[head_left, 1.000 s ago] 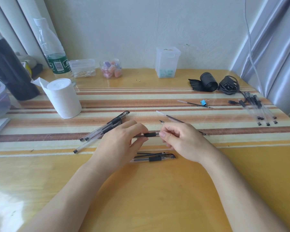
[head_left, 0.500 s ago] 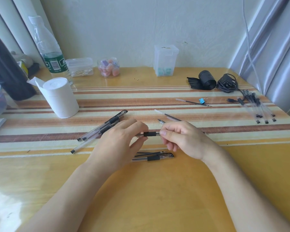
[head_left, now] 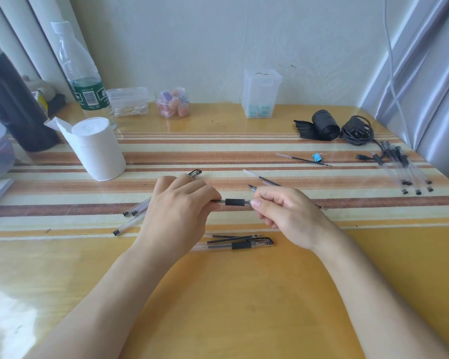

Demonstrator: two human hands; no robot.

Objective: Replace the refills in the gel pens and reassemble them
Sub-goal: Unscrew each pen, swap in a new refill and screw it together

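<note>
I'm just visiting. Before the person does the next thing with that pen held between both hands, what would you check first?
1. Left hand grips the held pen by its barrel: ok.
2. Right hand pinches the pen's tip end: ok.
3. Tip end screwed fully home: cannot tell, fingers hide it.
4. Whether the refill inside is old or new: cannot tell.
5. Loose refills lie close by, beside the capped pen on the table: ok.

Clear gel pen (head_left: 234, 202), black rubber grip: held level. Capped clear gel pen (head_left: 240, 245): laid flat beside thin black refills (head_left: 231, 237).
</note>
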